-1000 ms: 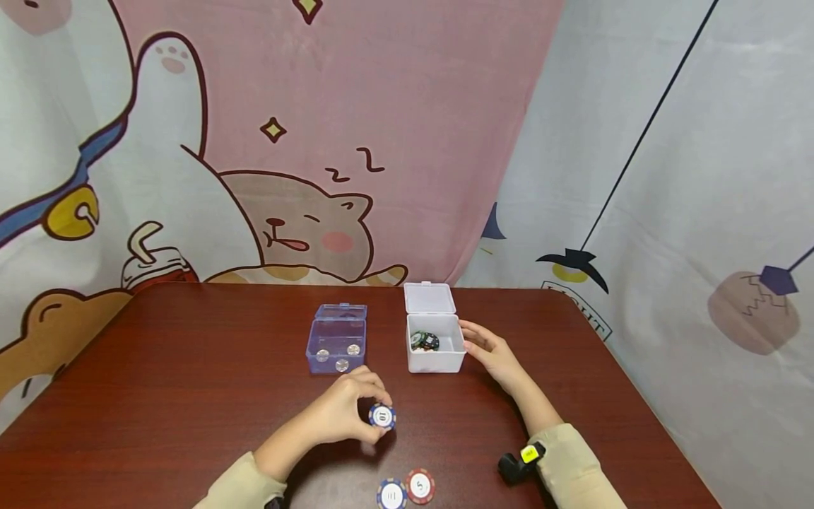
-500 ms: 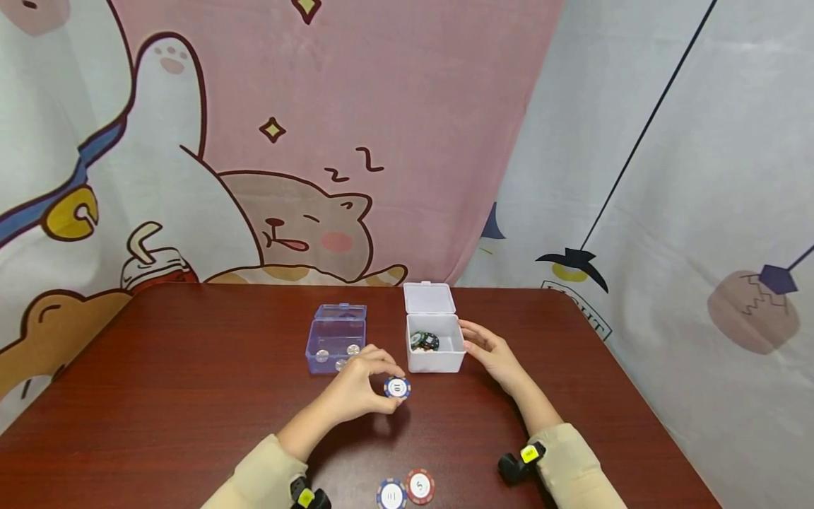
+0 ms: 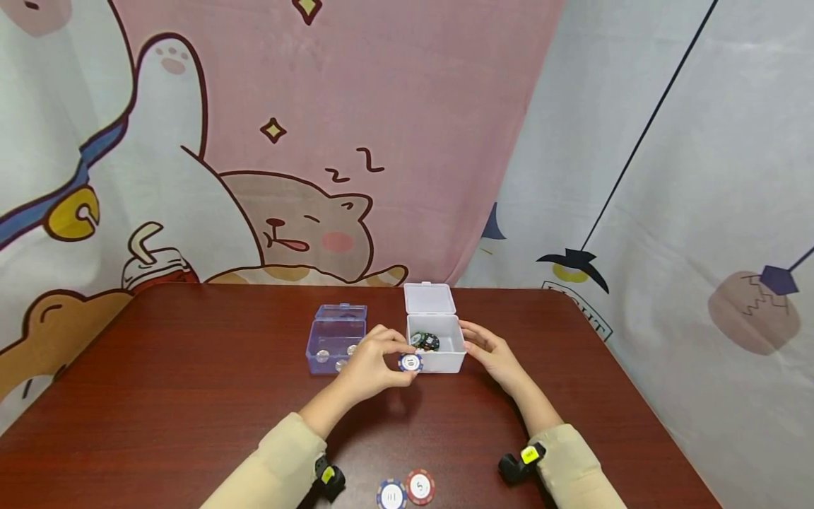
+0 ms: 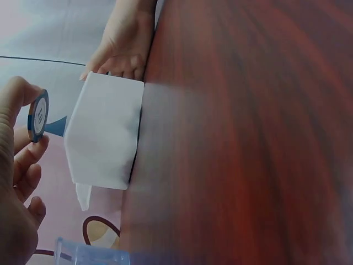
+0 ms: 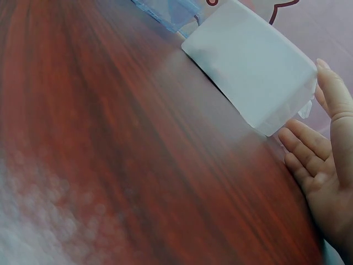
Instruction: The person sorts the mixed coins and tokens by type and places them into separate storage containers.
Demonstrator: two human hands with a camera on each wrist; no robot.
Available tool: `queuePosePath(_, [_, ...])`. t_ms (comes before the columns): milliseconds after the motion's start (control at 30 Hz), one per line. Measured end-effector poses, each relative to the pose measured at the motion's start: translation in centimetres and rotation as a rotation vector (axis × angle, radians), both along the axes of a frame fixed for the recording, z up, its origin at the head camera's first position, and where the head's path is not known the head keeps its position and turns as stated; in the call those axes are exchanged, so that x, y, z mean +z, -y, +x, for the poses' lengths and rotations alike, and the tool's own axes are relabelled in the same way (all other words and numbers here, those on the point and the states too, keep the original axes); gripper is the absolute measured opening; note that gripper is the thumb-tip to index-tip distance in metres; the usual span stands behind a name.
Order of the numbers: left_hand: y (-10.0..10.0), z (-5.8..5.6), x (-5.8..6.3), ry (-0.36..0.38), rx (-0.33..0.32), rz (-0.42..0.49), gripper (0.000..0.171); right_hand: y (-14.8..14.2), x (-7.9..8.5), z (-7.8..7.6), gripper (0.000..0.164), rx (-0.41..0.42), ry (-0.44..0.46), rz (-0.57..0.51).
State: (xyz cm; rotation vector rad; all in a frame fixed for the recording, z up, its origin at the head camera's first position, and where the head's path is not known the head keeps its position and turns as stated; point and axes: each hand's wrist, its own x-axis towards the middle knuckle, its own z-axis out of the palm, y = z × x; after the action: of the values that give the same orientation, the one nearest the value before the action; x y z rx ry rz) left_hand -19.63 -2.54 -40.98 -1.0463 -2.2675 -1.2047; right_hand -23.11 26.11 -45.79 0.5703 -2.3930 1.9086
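Between thumb and fingers, my left hand [image 3: 369, 366] pinches a blue-edged poker chip [image 3: 410, 363] marked 10. The chip is held in the air just in front of the white box [image 3: 444, 363], near its front left corner; in the left wrist view the chip [image 4: 38, 116] stands on edge. Inside the box, whose lid is up, lie dark poker chips [image 3: 429, 341] and a green one. My right hand [image 3: 497, 359] touches the right side of the box with relaxed fingers, as the right wrist view shows too.
Left of the white box stands a translucent blue box [image 3: 337, 329], lid raised, holding several small silvery discs [image 3: 323, 355]. Near the table's front edge lie a blue chip [image 3: 391, 494] and a red chip [image 3: 420, 486], side by side. A cartoon-print cloth hangs behind the brown table [image 3: 210, 396].
My left hand has carried the blue poker chip forward and to the right, up to the front of the white box. My right hand has stayed at the box's side.
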Motion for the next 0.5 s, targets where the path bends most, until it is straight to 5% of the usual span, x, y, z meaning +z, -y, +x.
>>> queuePosePath(500, [-1.7,-2.1,-0.1,-0.010,0.126,0.021,0.032,0.0,0.1,0.1,0.045,0.000,0.001,0.006])
